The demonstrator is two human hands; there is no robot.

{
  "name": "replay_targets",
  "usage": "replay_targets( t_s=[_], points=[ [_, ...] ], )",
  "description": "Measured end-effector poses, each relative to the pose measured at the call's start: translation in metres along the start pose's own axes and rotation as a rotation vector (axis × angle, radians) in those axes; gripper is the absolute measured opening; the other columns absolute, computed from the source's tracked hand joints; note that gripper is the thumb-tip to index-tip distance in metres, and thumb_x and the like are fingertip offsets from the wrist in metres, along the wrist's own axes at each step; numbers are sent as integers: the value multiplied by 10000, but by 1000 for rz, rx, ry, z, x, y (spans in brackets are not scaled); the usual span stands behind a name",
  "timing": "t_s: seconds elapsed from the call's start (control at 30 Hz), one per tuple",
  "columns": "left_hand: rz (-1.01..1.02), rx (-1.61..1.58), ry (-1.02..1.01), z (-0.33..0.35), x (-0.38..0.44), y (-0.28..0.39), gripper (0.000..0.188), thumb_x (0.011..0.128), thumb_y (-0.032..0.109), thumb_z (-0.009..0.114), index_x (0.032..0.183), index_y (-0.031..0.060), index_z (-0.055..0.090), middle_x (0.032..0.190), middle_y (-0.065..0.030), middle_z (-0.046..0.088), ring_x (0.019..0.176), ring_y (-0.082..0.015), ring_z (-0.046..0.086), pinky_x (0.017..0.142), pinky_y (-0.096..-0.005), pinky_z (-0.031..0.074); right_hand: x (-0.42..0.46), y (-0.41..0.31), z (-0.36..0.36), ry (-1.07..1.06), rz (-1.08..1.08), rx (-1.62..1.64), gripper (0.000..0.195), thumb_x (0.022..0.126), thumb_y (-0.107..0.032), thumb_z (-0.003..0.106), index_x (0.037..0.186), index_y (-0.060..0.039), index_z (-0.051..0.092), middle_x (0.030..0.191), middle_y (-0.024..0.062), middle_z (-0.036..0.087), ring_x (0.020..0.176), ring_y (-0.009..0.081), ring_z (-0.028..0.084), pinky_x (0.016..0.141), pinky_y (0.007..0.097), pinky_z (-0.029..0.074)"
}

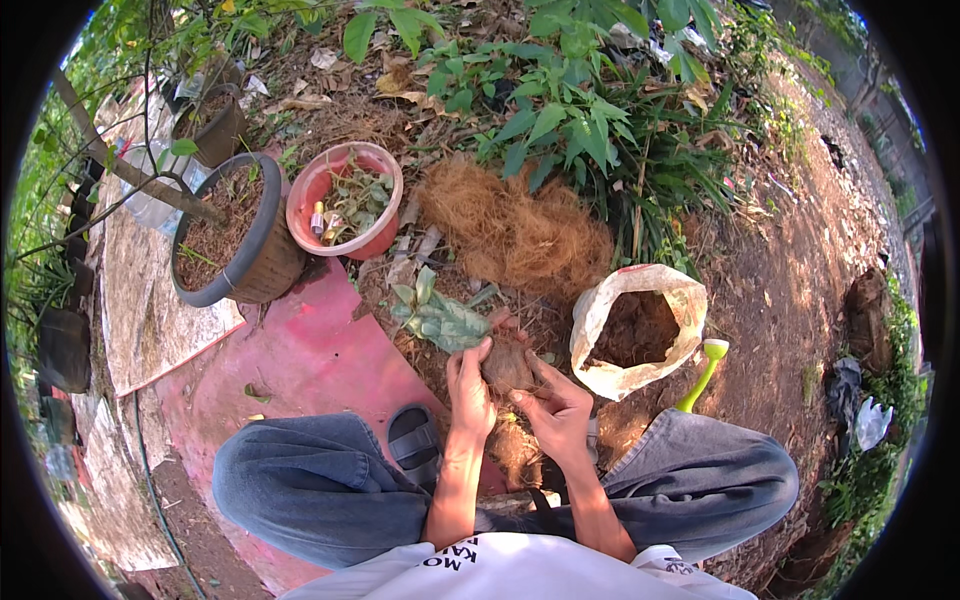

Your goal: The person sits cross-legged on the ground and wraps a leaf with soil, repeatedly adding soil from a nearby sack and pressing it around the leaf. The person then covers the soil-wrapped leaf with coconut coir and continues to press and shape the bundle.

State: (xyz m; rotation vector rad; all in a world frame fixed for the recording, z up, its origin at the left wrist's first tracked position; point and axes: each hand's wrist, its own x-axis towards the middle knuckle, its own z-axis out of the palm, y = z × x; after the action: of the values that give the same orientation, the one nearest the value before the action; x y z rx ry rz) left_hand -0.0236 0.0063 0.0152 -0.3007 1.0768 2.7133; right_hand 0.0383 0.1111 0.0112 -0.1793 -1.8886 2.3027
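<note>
Before my knees, my left hand point(471, 386) and my right hand point(556, 409) hold a round, brown, fibre-covered root ball point(507, 365) between them. A plant with pale green leaves point(450, 321) leans out of it to the upper left. My left fingers are at its left side, by the leaves; my right thumb and fingers grip its right side. Beyond the hands lies a heap of loose orange-brown coconut fibre point(525, 229). An opened whitish sack point(684, 352) with dark brown fibrous matter inside stands at the right of my hands.
A lime-green handled tool point(701, 379) lies beside the sack. At the upper left stand a pink pot point(296, 202) with leaves and small cylindrical items, and a dark-rimmed pot point(271, 195) with a small tree. A pink sheet point(315, 360) covers ground at left; leafy plants point(577, 127) grow beyond the fibre.
</note>
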Motion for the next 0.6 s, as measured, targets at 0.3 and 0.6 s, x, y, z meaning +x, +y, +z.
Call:
replay_targets(
  t_s=[0.3, 0.6],
  points=[
    [27, 185, 246, 7, -3, 0, 253, 881, 227, 668, 973, 2, 597, 847, -98, 644, 763, -199, 654, 661, -306, 550, 0, -7, 3, -79, -328, -625, 482, 705, 12, 770, 1169, -8, 643, 1159, 245, 625, 1008, 258, 662, 817, 308, 524],
    [-85, -129, 304, -6, 2, -3, 208, 877, 248, 673, 903, 54, 602, 786, -81, 630, 761, -187, 642, 668, -319, 546, 1, -12, 14, 53, 29, 56, 573, 737, 41, 766, 1255, 102, 531, 1174, 159, 628, 1016, 160, 615, 877, 291, 510]
  ],
)
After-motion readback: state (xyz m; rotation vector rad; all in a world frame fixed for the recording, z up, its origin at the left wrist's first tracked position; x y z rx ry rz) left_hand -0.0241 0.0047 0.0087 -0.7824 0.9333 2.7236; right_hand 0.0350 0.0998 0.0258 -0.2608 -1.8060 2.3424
